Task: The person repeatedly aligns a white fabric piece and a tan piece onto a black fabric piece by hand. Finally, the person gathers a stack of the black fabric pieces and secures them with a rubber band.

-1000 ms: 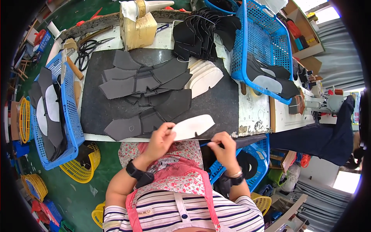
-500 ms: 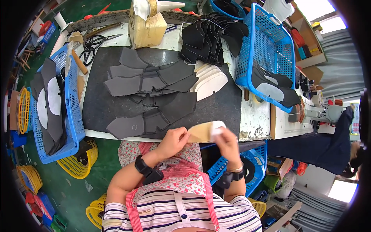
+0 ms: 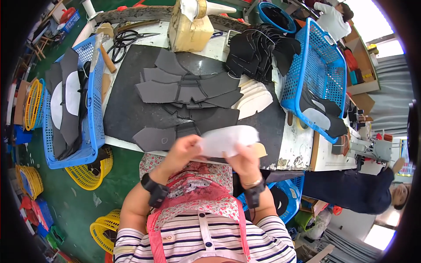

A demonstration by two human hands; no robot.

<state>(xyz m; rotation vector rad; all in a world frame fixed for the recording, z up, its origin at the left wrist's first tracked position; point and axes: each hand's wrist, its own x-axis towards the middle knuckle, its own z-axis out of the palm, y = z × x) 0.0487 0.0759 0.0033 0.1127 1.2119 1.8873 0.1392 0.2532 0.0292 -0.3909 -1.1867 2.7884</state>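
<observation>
Between my hands, above the bench's near edge, is a white curved piece (image 3: 224, 138). My left hand (image 3: 185, 150) pinches its left end. My right hand (image 3: 245, 160) grips its lower right side, the fingers slightly blurred. A tan sheet (image 3: 261, 150) sticks out beside my right hand; whether it is joined to the white piece I cannot tell. Just beyond lies a dark grey cut piece (image 3: 154, 138) with a seam across its middle. Farther off are overlapping grey pieces (image 3: 158, 91), and right of them a fanned stack of white curved pieces (image 3: 254, 104).
Blue baskets holding cut pieces stand at left (image 3: 94, 111) and right (image 3: 289, 87). A bundle of black pieces (image 3: 252, 55), a yellowish block (image 3: 193, 35) and black scissors (image 3: 125, 44) lie along the back. Other people (image 3: 335, 22) are at right. Yellow baskets (image 3: 94, 173) stand below the bench.
The white material, earlier small and blurred at my right fingers over the tan piece, now spans both hands. The tan sheet shows only at the right. The whole view has shifted.
</observation>
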